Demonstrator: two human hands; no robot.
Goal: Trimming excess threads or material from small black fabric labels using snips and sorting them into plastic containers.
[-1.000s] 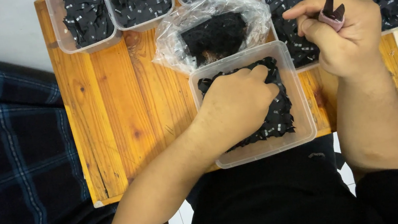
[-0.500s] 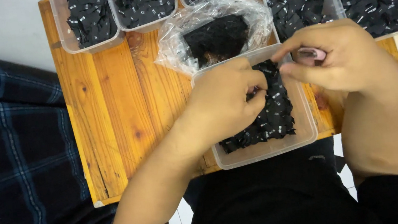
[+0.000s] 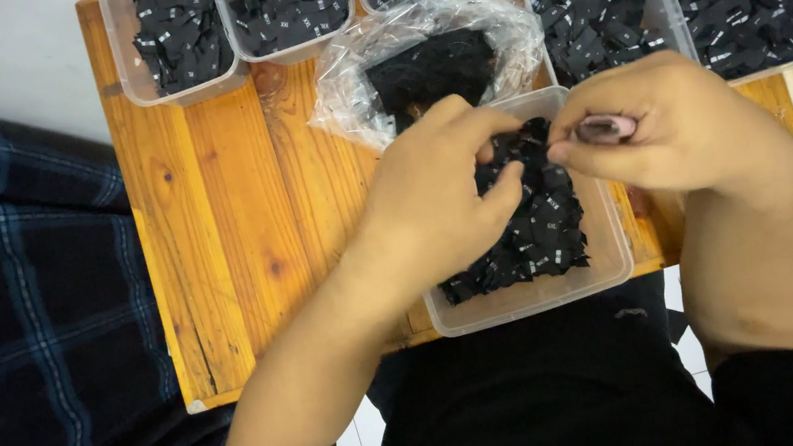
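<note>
Both hands meeting over the clear plastic tub at the table's near edge: left hand pinching at the black labels inside, right hand gripping a small pink tool. Crinkled plastic bag sitting just behind, more label-filled tubs lining the far edge.

A small table of orange-brown wooden planks is seen from above. Clear plastic tubs filled with small black fabric labels are lined along its far edge. A crumpled clear plastic bag is laid at the middle, and another tub of labels is set at the near edge.
</note>
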